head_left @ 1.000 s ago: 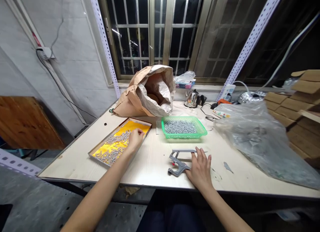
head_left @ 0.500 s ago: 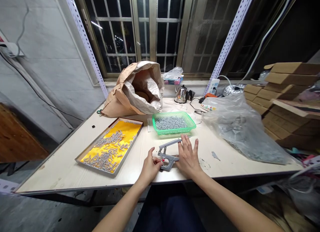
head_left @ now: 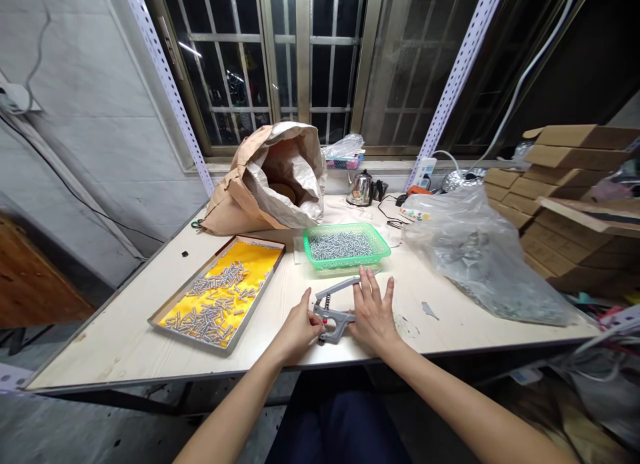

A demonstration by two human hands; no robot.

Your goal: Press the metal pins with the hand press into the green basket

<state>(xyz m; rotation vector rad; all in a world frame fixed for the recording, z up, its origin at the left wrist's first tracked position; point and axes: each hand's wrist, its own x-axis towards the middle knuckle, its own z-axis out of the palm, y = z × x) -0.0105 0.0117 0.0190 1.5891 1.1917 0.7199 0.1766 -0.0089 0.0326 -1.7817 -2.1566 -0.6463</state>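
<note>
Grey snap fastener pliers (head_left: pixel 338 317) lie near the table's front edge, their handles apart and a dark spring between them. My right hand (head_left: pixel 373 314) grips them from the right, its fingers over the upper handle and the thumb side at the lower one. At the jaw end, beside a small red part (head_left: pixel 325 322), the fingers of my left hand (head_left: pixel 299 327) are pinched together. Whatever small piece they hold is hidden. Behind the pliers stands a green plastic basket (head_left: pixel 345 261) filled with small metal pieces.
On the left lies a shallow tray (head_left: pixel 227 347) with a yellow lining and many short spring-like metal pieces. A big paper sack (head_left: pixel 235 204) and a kettle (head_left: pixel 361 189) stand at the back. A clear plastic bag (head_left: pixel 465 251) and stacked cardboard boxes (head_left: pixel 565 237) are on the right.
My left fingers have shifted slightly at the jaw end, with the index finger still raised. The right hand keeps its hold on the pliers, and the view has moved a little.
</note>
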